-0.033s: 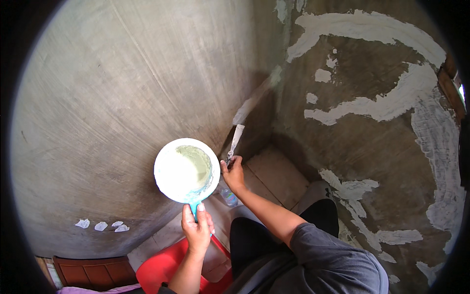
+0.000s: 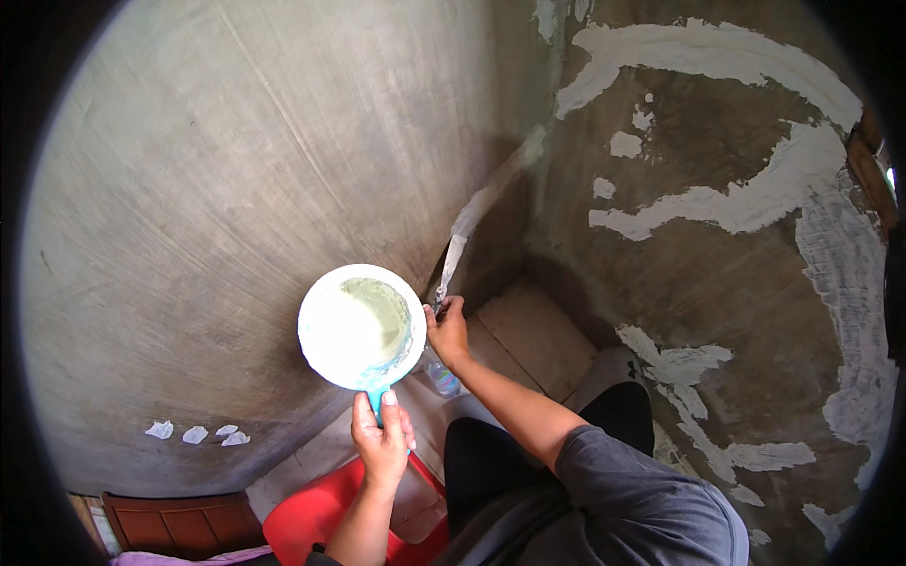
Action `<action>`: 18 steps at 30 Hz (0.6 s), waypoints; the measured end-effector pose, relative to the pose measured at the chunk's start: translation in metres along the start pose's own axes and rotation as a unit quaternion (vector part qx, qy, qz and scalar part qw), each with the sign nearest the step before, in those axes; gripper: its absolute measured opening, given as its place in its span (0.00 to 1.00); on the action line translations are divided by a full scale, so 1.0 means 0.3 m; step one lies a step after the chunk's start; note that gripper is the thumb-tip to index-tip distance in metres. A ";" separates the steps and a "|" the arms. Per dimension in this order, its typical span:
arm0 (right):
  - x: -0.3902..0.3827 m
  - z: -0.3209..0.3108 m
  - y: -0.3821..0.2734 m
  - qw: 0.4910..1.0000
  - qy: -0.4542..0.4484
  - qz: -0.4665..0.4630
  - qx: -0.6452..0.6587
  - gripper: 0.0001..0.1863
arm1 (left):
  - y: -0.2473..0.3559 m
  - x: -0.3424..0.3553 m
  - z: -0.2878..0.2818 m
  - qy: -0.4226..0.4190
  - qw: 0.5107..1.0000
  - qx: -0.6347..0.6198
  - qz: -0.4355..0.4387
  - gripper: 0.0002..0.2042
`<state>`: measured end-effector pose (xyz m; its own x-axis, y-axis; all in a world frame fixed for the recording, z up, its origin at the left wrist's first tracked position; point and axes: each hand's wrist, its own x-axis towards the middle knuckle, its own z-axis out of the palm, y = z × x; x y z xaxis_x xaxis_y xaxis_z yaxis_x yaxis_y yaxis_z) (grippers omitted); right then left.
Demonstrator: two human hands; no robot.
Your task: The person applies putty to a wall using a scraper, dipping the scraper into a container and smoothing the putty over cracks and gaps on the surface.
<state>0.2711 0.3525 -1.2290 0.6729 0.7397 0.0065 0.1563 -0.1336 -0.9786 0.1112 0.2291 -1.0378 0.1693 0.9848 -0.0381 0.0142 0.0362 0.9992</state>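
A person crouched in the corner of a bare cement room, patching the joint where two grey walls met. The left hand point(image 2: 382, 443) was closed around the turquoise handle of a round scoop pan point(image 2: 361, 325), held level and close beside the work, seemingly so that the pale, wet filler inside stayed put and within easy reach. The right hand point(image 2: 447, 327) was gripped on a narrow putty knife point(image 2: 450, 267), its blade pressed upward into the corner seam point(image 2: 491, 193), where a white streak of filler already ran along the joint. The two hands were apart, the pan's rim just beside the right wrist.

The right-hand wall point(image 2: 717, 283) carried broad, irregular bands of white filler, while the left-hand wall point(image 2: 217, 208) was nearly bare, with only a few small white dabs point(image 2: 196, 434) low down. A small clear plastic bottle point(image 2: 442, 377) stood on the tiled floor point(image 2: 533, 340) below the pan. A red plastic stool point(image 2: 316, 519) sat beneath the left forearm, and a dark wooden piece point(image 2: 179, 524) showed at the bottom edge.
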 end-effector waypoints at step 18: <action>0.076 0.047 0.009 0.999 0.036 -0.037 0.006 0.24 | 0.007 0.016 0.001 0.003 1.000 -0.001 -0.018 0.08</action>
<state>0.2767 0.3782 -1.2345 0.7101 0.6979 0.0935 0.1990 -0.0715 -0.9774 0.1122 0.2340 -1.0360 0.1634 0.9838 -0.0740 0.0177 0.0721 0.9972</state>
